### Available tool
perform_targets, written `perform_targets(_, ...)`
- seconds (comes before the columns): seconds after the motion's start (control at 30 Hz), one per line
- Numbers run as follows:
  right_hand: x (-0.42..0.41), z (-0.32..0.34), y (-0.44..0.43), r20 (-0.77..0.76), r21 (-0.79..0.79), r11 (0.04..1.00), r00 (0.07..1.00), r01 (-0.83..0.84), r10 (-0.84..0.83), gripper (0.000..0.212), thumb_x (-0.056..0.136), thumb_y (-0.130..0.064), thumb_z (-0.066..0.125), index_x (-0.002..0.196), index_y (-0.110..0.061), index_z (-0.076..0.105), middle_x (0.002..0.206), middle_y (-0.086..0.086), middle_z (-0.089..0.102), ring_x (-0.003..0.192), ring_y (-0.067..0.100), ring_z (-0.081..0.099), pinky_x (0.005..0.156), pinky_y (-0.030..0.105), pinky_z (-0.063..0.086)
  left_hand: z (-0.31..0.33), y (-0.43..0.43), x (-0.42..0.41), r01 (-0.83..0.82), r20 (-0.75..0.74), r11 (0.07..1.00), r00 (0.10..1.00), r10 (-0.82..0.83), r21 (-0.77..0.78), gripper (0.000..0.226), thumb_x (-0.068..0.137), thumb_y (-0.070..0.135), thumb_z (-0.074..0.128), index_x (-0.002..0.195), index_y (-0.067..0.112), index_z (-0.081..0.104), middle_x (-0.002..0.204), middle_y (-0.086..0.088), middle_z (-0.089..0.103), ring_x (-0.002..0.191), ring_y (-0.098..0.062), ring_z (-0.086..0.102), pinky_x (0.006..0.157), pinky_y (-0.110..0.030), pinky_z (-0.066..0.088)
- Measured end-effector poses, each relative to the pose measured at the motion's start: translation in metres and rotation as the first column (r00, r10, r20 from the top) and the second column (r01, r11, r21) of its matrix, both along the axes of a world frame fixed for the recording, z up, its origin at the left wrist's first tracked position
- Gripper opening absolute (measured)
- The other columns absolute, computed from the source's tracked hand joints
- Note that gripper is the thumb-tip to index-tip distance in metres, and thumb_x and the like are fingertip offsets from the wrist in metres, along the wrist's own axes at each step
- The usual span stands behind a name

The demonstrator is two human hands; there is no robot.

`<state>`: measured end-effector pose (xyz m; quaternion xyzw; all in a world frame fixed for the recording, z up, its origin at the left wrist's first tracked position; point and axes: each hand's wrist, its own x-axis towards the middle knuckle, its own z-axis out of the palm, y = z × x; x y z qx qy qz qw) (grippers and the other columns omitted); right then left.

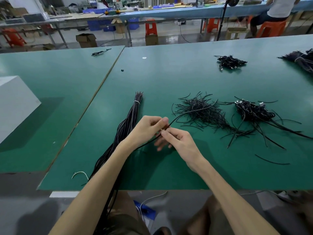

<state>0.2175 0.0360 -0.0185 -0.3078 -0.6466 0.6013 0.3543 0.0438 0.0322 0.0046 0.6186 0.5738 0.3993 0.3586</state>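
Head view, near to far, positions given from the tied bundle (128, 121) of long black cables, which lies on the green table (169, 170) and runs off its near edge. A loose white tie (79, 173) lies just left of the bundle's near end. Immediately right of the bundle's middle, the left hand (149, 128) and right hand (177, 141) meet above the table. Each pinches a single black cable (183, 115) between thumb and curled fingers, while the right hand's lower fingers hang loosely spread. The cable arcs away to the right over a pile of short black ties (201, 111). Further right sits a heap of coiled cables (252, 112) with connectors. A white box (15, 102) stands well to the bundle's left. Beyond and to the right lies a smaller cable heap (230, 61).
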Motion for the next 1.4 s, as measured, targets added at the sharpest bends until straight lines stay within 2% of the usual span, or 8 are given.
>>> perform_targets(0.13, 0.002, -0.003, 0.002, -0.063, -0.028, 0.998, 0.996, 0.057, -0.059, 0.025, 0.105, -0.027, 0.055, 0.094, -0.015, 0.073, 0.087, 0.009, 0.079, 0.071, 0.024, 0.075, 0.065, 0.019, 0.045, -0.015, -0.019, -0.023, -0.200, -0.492, 0.948, 0.817, 0.302, 0.249, 0.005, 0.096, 0.023, 0.071, 0.098, 0.020, 0.075, 0.095, 0.007, 0.073, 0.094, -0.013, 0.063, 0.089, -0.033, 0.048)
perform_targets(0.27, 0.005, -0.006, 0.004, -0.139, -0.081, 0.988, 0.980, 0.131, -0.141, 0.026, 0.105, -0.025, 0.055, 0.091, -0.015, 0.074, 0.086, 0.012, 0.077, 0.070, 0.023, 0.072, 0.064, 0.021, 0.046, -0.020, -0.027, -0.037, -0.232, -0.664, 0.949, 0.678, 0.316, 0.215, 0.011, 0.096, 0.020, 0.070, 0.106, 0.019, 0.073, 0.107, 0.001, 0.067, 0.107, -0.023, 0.056, 0.104, -0.039, 0.036)
perform_targets(0.5, 0.011, -0.008, 0.007, -0.309, -0.252, 0.932, 0.891, 0.260, -0.332, 0.025, 0.105, -0.017, 0.056, 0.095, -0.001, 0.072, 0.081, 0.017, 0.072, 0.066, 0.027, 0.067, 0.078, 0.048, 0.043, -0.024, -0.037, -0.050, -0.155, -0.612, 0.952, 0.735, 0.291, 0.265, 0.006, 0.099, 0.025, 0.067, 0.100, 0.021, 0.072, 0.100, 0.012, 0.062, 0.102, -0.013, 0.053, 0.103, -0.026, 0.026)
perform_targets(0.7, 0.023, -0.003, 0.015, -0.436, -0.431, 0.854, 0.761, 0.292, -0.480, 0.024, 0.105, -0.018, 0.055, 0.092, -0.007, 0.072, 0.076, 0.007, 0.070, 0.066, 0.017, 0.064, 0.074, 0.034, 0.047, -0.027, -0.052, -0.067, -0.065, -0.607, 0.954, 0.758, 0.238, 0.293, 0.008, 0.096, 0.024, 0.072, 0.093, 0.016, 0.073, 0.095, 0.010, 0.064, 0.095, -0.014, 0.054, 0.097, -0.038, 0.042)
perform_targets(1.0, 0.024, -0.001, 0.012, -0.530, -0.492, 0.861, 0.739, 0.133, -0.417, 0.022, 0.106, -0.020, 0.053, 0.098, -0.009, 0.071, 0.084, 0.005, 0.068, 0.074, 0.016, 0.064, 0.069, 0.025, 0.049, -0.021, -0.057, -0.057, -0.082, -0.549, 0.952, 0.801, 0.239, 0.294, 0.013, 0.095, 0.027, 0.071, 0.090, 0.017, 0.077, 0.093, 0.011, 0.068, 0.094, -0.012, 0.058, 0.100, -0.039, 0.042)
perform_targets(1.17, 0.022, -0.002, 0.015, -0.522, -0.488, 0.865, 0.754, 0.121, -0.400, 0.022, 0.107, -0.020, 0.050, 0.104, -0.007, 0.068, 0.089, 0.006, 0.070, 0.079, 0.016, 0.067, 0.070, 0.024, 0.051, 0.012, -0.074, -0.039, 0.072, -0.295, 0.996, 0.952, -0.086, -0.056, 0.039, 0.097, 0.059, 0.056, 0.086, 0.029, 0.078, 0.084, 0.009, 0.075, 0.076, -0.015, 0.068, 0.073, -0.033, 0.053)
perform_targets(1.27, 0.021, -0.002, 0.015, -0.514, -0.494, 0.862, 0.762, 0.113, -0.394, 0.022, 0.107, -0.020, 0.050, 0.105, -0.008, 0.069, 0.091, 0.007, 0.072, 0.083, 0.018, 0.070, 0.072, 0.026, 0.052, 0.020, -0.072, -0.041, 0.226, -0.303, 0.942, 0.906, -0.296, -0.247, 0.022, 0.100, 0.032, 0.065, 0.084, 0.021, 0.076, 0.074, 0.000, 0.073, 0.068, -0.024, 0.066, 0.065, -0.026, 0.050)
perform_targets(1.4, 0.017, -0.005, 0.013, -0.415, -0.368, 0.916, 0.853, 0.161, -0.317, 0.024, 0.108, -0.026, 0.050, 0.108, -0.009, 0.067, 0.100, 0.010, 0.074, 0.091, 0.026, 0.073, 0.073, 0.028, 0.048, 0.019, -0.062, -0.033, 0.119, -0.216, 0.989, 0.967, -0.136, -0.089, 0.029, 0.102, 0.006, 0.058, 0.077, 0.018, 0.069, 0.060, -0.003, 0.063, 0.054, -0.016, 0.056, 0.058, -0.024, 0.045)
